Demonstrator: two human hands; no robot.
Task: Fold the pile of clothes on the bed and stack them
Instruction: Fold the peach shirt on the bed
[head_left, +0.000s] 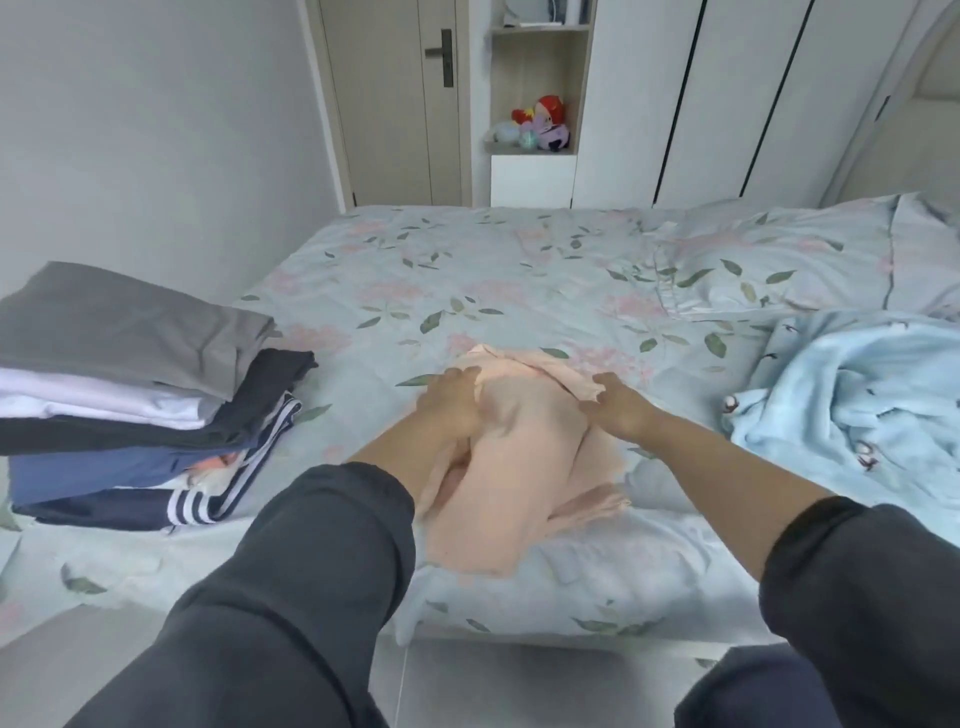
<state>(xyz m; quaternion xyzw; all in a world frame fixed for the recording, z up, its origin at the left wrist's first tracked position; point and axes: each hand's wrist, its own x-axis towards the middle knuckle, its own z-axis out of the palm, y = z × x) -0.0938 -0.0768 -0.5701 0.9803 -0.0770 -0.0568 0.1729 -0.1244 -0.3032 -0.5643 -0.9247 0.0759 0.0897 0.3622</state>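
Gripping peach garment (511, 457) at its far corners: left hand (451, 402) and right hand (618, 408) fingers curled on fabric, mid-bed (467, 270), near edge. Folded stack (130, 405) left, blue fleece garment (857, 395) right.

Beige door (395, 104), dark handle (441, 57), far centre. Open shelf niche (537, 78) right of door; plush toys (540, 124) on lower shelf. White wardrobe (727, 93) far right. Floral pillow (769, 260) right, below wardrobe.
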